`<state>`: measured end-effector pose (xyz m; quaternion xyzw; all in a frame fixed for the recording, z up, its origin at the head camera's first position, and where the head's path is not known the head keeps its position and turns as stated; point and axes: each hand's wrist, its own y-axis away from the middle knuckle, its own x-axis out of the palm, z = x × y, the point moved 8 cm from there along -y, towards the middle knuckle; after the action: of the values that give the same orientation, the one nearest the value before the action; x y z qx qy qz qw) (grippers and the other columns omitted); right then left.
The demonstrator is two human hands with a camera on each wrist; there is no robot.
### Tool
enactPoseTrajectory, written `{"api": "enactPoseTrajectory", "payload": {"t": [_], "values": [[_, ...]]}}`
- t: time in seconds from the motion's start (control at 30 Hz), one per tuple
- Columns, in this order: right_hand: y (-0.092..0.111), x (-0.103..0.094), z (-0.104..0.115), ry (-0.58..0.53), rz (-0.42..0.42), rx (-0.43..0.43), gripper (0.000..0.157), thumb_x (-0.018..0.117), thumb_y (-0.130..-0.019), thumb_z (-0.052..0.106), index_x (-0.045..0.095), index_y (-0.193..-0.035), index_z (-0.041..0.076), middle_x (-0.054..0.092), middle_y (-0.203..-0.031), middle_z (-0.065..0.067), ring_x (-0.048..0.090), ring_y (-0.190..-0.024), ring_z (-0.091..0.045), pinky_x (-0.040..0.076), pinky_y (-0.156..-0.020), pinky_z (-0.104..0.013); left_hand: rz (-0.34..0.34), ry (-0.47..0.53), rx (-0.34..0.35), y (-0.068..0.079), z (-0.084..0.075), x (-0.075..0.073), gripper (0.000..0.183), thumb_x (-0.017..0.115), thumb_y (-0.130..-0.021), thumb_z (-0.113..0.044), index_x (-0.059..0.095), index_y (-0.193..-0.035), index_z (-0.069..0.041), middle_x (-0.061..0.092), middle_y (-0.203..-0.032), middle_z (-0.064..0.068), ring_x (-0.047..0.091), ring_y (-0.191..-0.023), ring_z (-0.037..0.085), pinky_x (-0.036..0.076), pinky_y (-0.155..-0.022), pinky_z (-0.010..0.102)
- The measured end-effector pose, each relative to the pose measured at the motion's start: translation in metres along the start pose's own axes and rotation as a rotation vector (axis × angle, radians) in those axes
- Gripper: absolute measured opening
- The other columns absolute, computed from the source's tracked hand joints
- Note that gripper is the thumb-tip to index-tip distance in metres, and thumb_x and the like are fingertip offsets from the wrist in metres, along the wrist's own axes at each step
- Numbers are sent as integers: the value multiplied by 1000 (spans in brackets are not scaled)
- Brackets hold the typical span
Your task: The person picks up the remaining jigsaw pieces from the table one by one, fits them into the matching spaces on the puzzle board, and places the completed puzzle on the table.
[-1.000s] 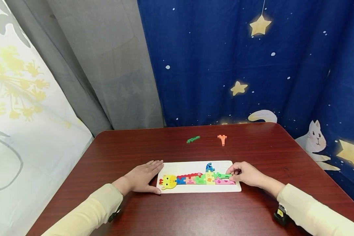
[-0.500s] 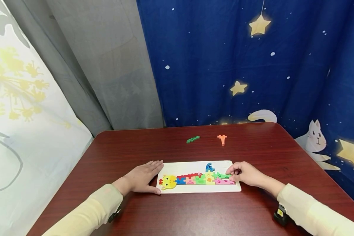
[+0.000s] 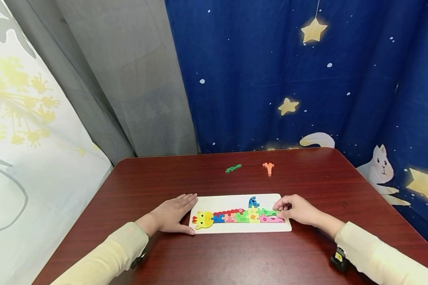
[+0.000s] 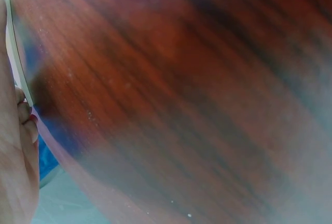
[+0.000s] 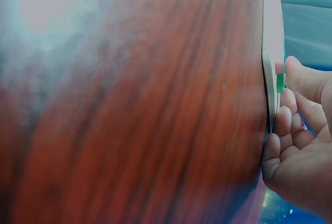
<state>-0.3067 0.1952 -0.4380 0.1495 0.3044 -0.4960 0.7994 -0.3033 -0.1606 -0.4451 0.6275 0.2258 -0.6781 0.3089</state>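
A white puzzle board (image 3: 232, 228) lies on the table, bearing a giraffe built from coloured jigsaw pieces, with a yellow head (image 3: 204, 220) at the left. My left hand (image 3: 176, 213) rests at the board's left end, fingers stretched along the edge and thumb at the near corner. At the right end, my right hand (image 3: 297, 209) pinches a green puzzle piece (image 3: 267, 212) between thumb and fingers, just above a pink piece (image 3: 271, 219). The right wrist view shows the green piece's end standing slightly above the board. A blue piece (image 3: 253, 202) juts up from the yellow middle piece.
Beyond the board lie two loose puzzle pieces, a dark green one (image 3: 233, 168) and an orange one (image 3: 269, 169). The dark red wooden table (image 3: 221, 261) has its far edge against grey and blue star-patterned curtains (image 3: 249, 79).
Hardly anything differs: the right hand stays on the green piece, whose right end shows slightly lower against the board. The left hand has not moved.
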Motion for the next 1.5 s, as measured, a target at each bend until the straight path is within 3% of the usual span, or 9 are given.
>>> {"api": "enactPoseTrajectory", "payload": {"t": [0.33, 0.73, 1.13, 1.5], "values": [[-6, -7, -3, -9, -47, -1, 13, 76, -82, 7, 73, -94, 4, 67, -82, 0, 52, -72, -15, 45, -63, -23, -6, -4, 6, 1, 0, 1, 112, 33, -78, -87, 26, -154, -5, 24, -159, 9, 23, -144, 22, 21, -116, 37], [-15, -31, -5, -28, -171, 110, 17, 72, -88, 14, 73, -101, 2, 64, -84, -3, 52, -77, -21, 45, -64, -27, -8, -5, 3, 0, 1, 2, 112, 32, -78, -88, 25, -154, -6, 22, -159, 8, 22, -144, 23, 21, -116, 37], [-37, -57, -7, -62, -296, 127, 30, 70, -91, 17, 67, -111, -5, 67, -91, -7, 56, -80, -20, 48, -68, -27, 1, -10, 1, 0, 0, 1, 113, 31, -77, -88, 25, -154, -6, 23, -159, 8, 22, -145, 22, 21, -116, 37], [-57, -65, -20, -58, -366, 197, 30, 69, -92, 20, 66, -112, -2, 67, -96, -9, 58, -89, -23, 48, -76, -30, -5, -15, -1, 0, 1, 2, 113, 30, -77, -89, 25, -154, -7, 23, -159, 8, 22, -145, 22, 20, -116, 36]]}}
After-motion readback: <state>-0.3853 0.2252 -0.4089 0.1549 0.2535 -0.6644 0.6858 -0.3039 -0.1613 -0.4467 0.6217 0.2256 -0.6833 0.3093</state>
